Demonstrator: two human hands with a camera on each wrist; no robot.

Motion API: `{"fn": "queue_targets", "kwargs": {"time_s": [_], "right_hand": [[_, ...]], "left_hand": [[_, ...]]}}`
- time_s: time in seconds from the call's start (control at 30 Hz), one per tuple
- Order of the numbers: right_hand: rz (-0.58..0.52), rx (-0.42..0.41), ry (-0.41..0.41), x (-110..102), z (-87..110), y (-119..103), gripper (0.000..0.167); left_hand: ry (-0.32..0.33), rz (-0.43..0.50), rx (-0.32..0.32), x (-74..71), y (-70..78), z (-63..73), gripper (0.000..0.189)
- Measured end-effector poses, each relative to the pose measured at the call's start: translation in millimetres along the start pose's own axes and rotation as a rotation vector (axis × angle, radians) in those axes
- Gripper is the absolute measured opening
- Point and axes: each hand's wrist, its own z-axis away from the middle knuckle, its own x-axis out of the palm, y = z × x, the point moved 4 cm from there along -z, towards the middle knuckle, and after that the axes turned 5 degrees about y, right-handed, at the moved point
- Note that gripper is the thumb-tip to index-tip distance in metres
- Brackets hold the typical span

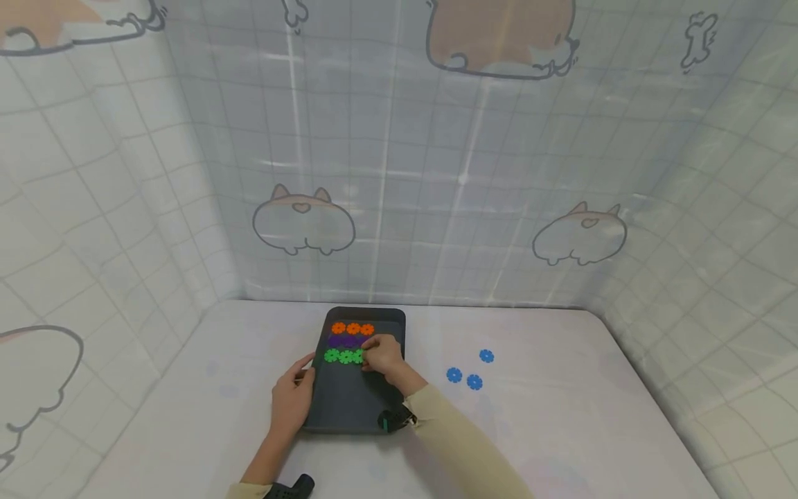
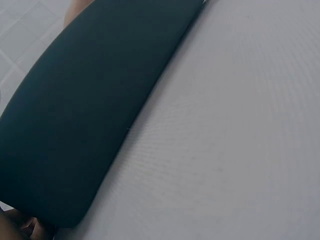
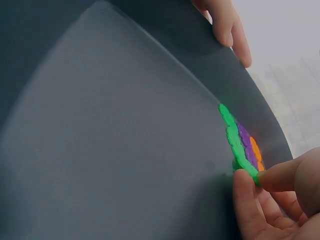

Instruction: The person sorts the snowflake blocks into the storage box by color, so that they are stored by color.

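Observation:
Inside the dark grey tray (image 1: 352, 409), flower-shaped plastic pieces lie in rows: orange pieces (image 1: 353, 328) at the far end, purple pieces (image 1: 346, 342) below them, then green pieces (image 1: 346, 357). My right hand (image 1: 383, 357) reaches over the tray's right side. Between thumb and finger it pinches the green flower-shaped piece (image 3: 252, 175) at the right end of the green row, partly covered by the fingertips. On the tray's left side, my left hand (image 1: 291, 398) holds the rim, as fingers over the wall show in the right wrist view. The tray's outer wall (image 2: 95, 100) fills much of the left wrist view.
Three blue flower-shaped pieces (image 1: 474, 382) lie loose on the white tabletop (image 1: 548, 409), right of the tray. A wall covering with a tile-like grid and cartoon animals (image 1: 386, 173) encloses the table at the back and both sides.

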Motion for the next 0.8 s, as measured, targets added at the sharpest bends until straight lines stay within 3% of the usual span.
{"fn": "queue_targets", "kwargs": {"time_s": [0.8], "right_hand": [[0.014,-0.044,0.039,-2.5,-1.1,7.5,0.013]], "left_hand": [[0.007,0.000,-0.006,0.7,0.3,0.1,0.034]]}}
